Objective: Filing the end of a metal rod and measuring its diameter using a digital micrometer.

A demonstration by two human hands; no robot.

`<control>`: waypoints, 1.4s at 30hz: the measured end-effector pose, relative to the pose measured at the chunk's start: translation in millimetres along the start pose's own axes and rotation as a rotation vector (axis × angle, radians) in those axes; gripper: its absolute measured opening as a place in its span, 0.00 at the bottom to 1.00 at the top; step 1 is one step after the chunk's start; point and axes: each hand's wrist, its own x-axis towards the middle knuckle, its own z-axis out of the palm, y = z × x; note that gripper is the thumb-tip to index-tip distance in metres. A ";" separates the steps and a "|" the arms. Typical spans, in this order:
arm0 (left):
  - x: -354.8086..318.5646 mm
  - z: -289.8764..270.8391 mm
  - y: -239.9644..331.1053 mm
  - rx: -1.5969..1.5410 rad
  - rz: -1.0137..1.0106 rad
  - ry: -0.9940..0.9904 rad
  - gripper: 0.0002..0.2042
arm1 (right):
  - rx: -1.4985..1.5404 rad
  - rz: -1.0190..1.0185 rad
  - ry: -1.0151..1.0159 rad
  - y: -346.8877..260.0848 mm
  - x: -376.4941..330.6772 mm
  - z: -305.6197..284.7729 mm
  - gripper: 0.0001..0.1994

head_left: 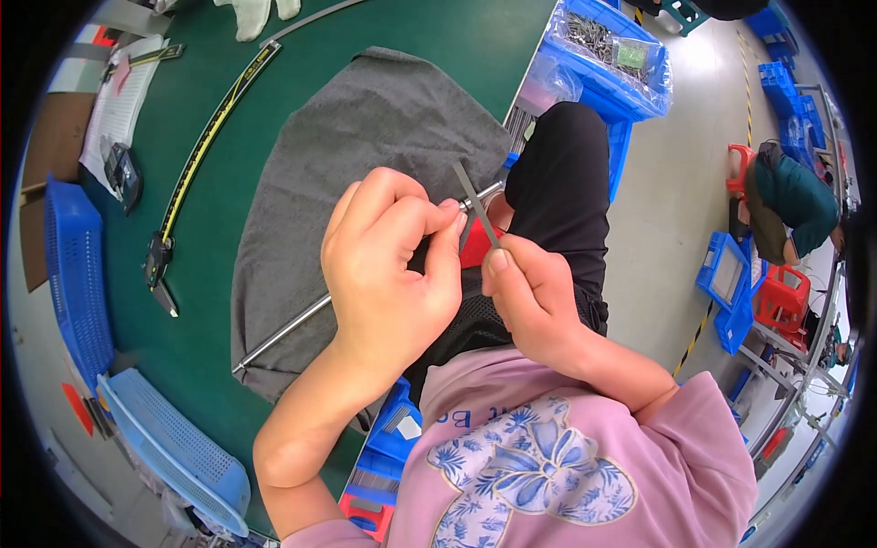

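Observation:
A long, slender metal rod (285,332) slants across a grey cloth (365,119) lying on the green table. My left hand (393,260) is closed, pinching the rod near its upper right end between thumb and fingers. Between thumb and curled fingers, my right hand (534,292) grips a thin, flat grey strip that looks like a file (477,203). This strip crosses the rod close to its tip, just right of my left fingertips. Whether the two touch cannot be made out.
A caliper (199,151) with a yellow scale lies left of the cloth on the green table (183,384). Blue baskets (80,274) line the left side. At upper right stands a blue bin (656,87) of small metal parts. Another person (793,196) bends over near red stools.

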 end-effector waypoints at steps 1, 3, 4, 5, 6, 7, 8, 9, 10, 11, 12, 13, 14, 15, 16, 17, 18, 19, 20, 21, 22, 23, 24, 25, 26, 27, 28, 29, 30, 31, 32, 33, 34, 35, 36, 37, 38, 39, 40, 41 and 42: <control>0.0 -0.2 0.0 0.001 0.011 0.001 0.07 | 0.003 0.014 -0.018 1.0 -1.4 -2.4 0.14; -0.6 -0.5 0.2 0.004 0.020 -0.003 0.07 | -0.005 0.036 -0.059 -2.9 3.0 -5.0 0.14; -0.7 -0.6 0.2 0.010 0.011 -0.004 0.07 | -0.017 0.044 -0.082 -9.5 10.3 -6.7 0.14; -1.4 -0.6 0.6 0.016 0.003 -0.006 0.07 | 0.021 0.096 -0.100 -13.0 12.2 -7.3 0.14; -1.1 -0.4 0.5 0.020 0.008 -0.005 0.07 | 0.024 0.091 -0.100 -12.0 8.2 -7.9 0.14; -2.0 0.5 0.2 0.010 0.010 0.000 0.07 | 0.008 0.116 -0.087 -9.5 -0.1 -9.2 0.14; -1.9 0.5 0.0 -0.001 0.012 0.004 0.07 | -0.007 0.141 -0.075 -8.2 -4.1 -9.6 0.14; -2.2 0.2 0.6 0.000 0.011 -0.001 0.07 | -0.003 0.145 -0.073 -9.0 -4.0 -9.8 0.14; -1.7 -0.5 0.7 0.000 0.008 -0.009 0.07 | -0.065 0.113 -0.066 -11.1 -1.1 -10.2 0.13; -1.9 -0.7 0.8 -0.001 0.005 -0.017 0.07 | -0.127 0.081 -0.059 -13.6 3.1 -10.4 0.11; -1.9 -1.3 0.9 0.001 0.005 -0.023 0.07 | -0.106 0.109 -0.068 -17.2 10.9 -8.1 0.11; -2.2 -1.9 0.9 0.003 -0.005 -0.016 0.07 | -0.130 0.093 -0.064 -16.3 10.0 -6.5 0.11; -2.7 -2.4 0.7 0.004 -0.014 -0.009 0.07 | -0.155 0.076 -0.059 -15.0 9.0 -5.3 0.11; -2.3 -1.3 0.3 0.005 -0.016 -0.009 0.07 | -0.154 0.077 -0.061 -11.9 5.5 -5.4 0.11; -1.9 -0.2 -0.3 0.010 0.005 -0.002 0.07 | -0.127 0.101 -0.048 -7.8 -0.9 -5.4 0.10; -1.3 0.8 -1.1 0.015 0.027 0.007 0.07 | -0.101 0.124 -0.036 -5.5 -4.0 -5.6 0.10; -1.1 0.6 -0.8 0.015 0.023 0.003 0.07 | -0.099 0.130 -0.036 -7.4 -1.1 -5.2 0.10; 0.4 0.0 -0.3 0.021 0.023 -0.007 0.07 | -0.069 0.142 -0.055 -11.1 6.3 -4.8 0.10; 1.1 -0.2 0.6 0.027 0.023 -0.015 0.07 | -0.038 0.153 -0.074 -13.4 10.1 -5.1 0.09; 0.7 0.0 -0.4 0.031 0.025 -0.013 0.07 | -0.039 0.147 -0.072 -11.9 11.4 -4.2 0.09; 0.0 1.2 -1.3 0.018 0.017 -0.003 0.07 | -0.037 0.142 -0.074 -10.5 8.3 -4.5 0.09; 0.3 2.3 -1.6 0.005 0.012 0.009 0.07 | -0.074 0.158 -0.076 -9.5 1.7 -6.9 0.09; -0.5 2.5 -0.4 0.011 0.014 0.016 0.07 | -0.111 0.174 -0.081 -9.1 -3.5 -10.6 0.09; -0.5 2.5 1.5 0.025 0.007 0.013 0.07 | -0.010 0.227 -0.108 -11.9 -3.4 -17.0 0.10; 0.0 1.4 3.1 0.038 0.001 0.011 0.06 | 0.042 0.193 -0.106 -20.1 -0.1 -23.9 0.11; 0.5 -1.2 3.8 0.092 0.030 -0.006 0.06 | -0.009 0.112 -0.092 -28.7 5.6 -30.0 0.11; 2.1 -3.9 5.0 0.100 0.044 0.011 0.06 | -0.063 0.029 -0.076 -35.2 13.5 -36.0 0.12; 4.0 -7.2 6.5 0.108 0.058 0.004 0.06 | -0.191 0.006 -0.088 -40.4 24.6 -42.4 0.12; 6.1 -9.4 6.8 0.114 0.070 -0.004 0.06 | -0.320 -0.015 -0.096 -43.6 36.3 -47.7 0.12; 11.4 -13.8 6.4 0.168 0.074 0.026 0.05 | -0.479 -0.086 -0.085 -45.4 46.4 -51.8 0.13; 19.0 -20.3 3.5 0.221 0.077 0.059 0.04 | -0.489 -0.111 -0.085 -46.1 56.9 -54.3 0.13; 28.9 -25.9 -0.1 0.358 0.102 0.120 0.05 | -0.591 -0.174 -0.117 -48.0 66.7 -55.7 0.14; 40.2 -31.2 -5.7 0.495 0.122 0.184 0.05 | -0.694 -0.239 -0.148 -52.7 74.9 -56.4 0.14; 47.1 -34.5 -18.2 0.501 0.129 0.215 0.05 | -0.834 -0.213 -0.180 -60.9 80.6 -54.4 0.14; 50.7 -36.4 -35.4 0.510 0.077 0.184 0.05 | -0.842 -0.245 -0.187 -66.0 87.2 -52.7 0.14; 54.8 -38.1 -41.5 0.513 0.029 0.151 0.06 | -0.981 -0.330 -0.273 -67.5 94.9 -51.0 0.14; 55.1 -38.8 -42.9 0.521 0.037 0.178 0.06 | -1.119 -0.416 -0.357 -70.0 101.7 -48.9 0.13; 55.7 -38.1 -40.5 0.348 -0.030 0.167 0.06 | -1.168 -0.443 -0.411 -73.7 106.4 -45.1 0.12; 56.4 -37.4 -36.9 0.175 -0.093 0.152 0.06 | -1.174 -0.461 -0.405 -75.9 111.0 -43.2 0.12; 57.1 -36.9 -32.5 0.029 -0.186 0.118 0.07 | -1.202 -0.519 -0.442 -77.4 115.4 -41.9 0.12; 56.2 -38.2 -27.2 -0.075 -0.156 0.059 0.08 | -1.228 -0.571 -0.482 -79.7 118.9 -40.6 0.12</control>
